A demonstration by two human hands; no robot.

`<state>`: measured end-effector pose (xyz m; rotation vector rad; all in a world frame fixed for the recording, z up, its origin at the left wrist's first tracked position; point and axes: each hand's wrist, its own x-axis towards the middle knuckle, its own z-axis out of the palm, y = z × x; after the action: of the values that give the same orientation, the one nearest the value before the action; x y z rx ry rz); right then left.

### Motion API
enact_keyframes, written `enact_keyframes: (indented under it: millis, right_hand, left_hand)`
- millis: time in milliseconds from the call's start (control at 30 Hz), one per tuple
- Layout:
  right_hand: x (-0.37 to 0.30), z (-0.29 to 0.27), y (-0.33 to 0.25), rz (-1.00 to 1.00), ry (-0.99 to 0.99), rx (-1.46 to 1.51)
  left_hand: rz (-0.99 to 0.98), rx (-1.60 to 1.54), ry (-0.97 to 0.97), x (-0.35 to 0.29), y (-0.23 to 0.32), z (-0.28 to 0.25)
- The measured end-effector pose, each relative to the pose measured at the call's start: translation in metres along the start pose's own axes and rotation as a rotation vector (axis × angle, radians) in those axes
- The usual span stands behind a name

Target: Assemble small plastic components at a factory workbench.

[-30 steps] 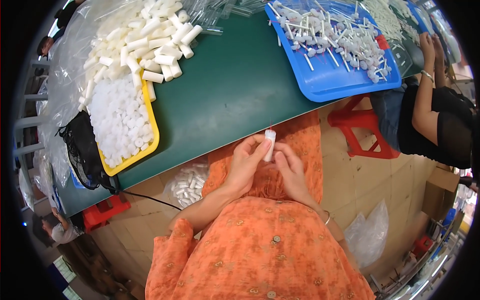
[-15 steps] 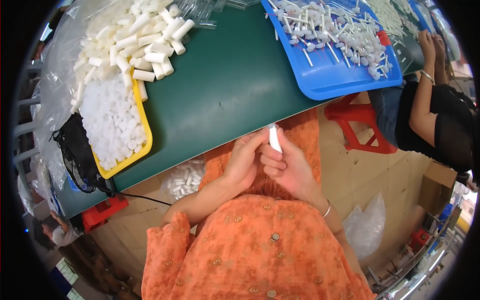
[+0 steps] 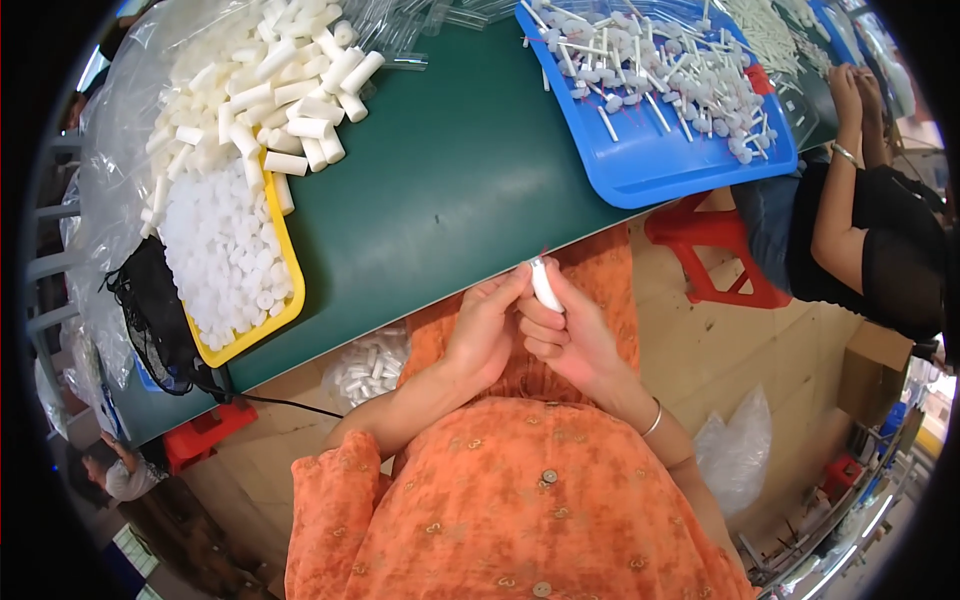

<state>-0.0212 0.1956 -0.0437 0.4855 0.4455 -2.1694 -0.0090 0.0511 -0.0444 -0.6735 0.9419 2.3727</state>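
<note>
Just off the near table edge, my right hand (image 3: 575, 328) grips a small white tube (image 3: 545, 287) between thumb and curled fingers. The tube is tilted, its upper end looks clear or glossy, and a thin red strand shows above it. My left hand (image 3: 487, 325) is closed beside it, with thumb and forefinger pinched against the tube near that upper end. Its other fingers are curled and partly hidden. Both hands are held in front of my orange patterned garment (image 3: 520, 480).
On the green table (image 3: 430, 190), a yellow tray (image 3: 294, 285) holds small white plastic pieces beside heaped white foam cylinders (image 3: 290, 90). A blue tray (image 3: 650, 185) carries white stick assemblies. A red stool (image 3: 690, 230) and a co-worker's arm (image 3: 843, 205) are at right; a black mesh bag (image 3: 150, 320) hangs left.
The tube and both hands have shifted slightly left and the tube tilts a little more. A red strand now shows at its upper end. Both hands keep their hold.
</note>
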Motion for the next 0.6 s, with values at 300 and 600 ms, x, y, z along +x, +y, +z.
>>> enact_keyframes:
  millis: [300,600]
  right_hand:
    - [-0.001,0.003,0.017,-0.148,0.037,-0.162]
    - [-0.037,0.007,-0.023,-0.747,-0.001,-1.625]
  left_hand:
    - [0.097,0.137,0.126,-0.004,-0.012,0.007]
    - [0.164,0.155,-0.052,-0.040,0.012,0.004]
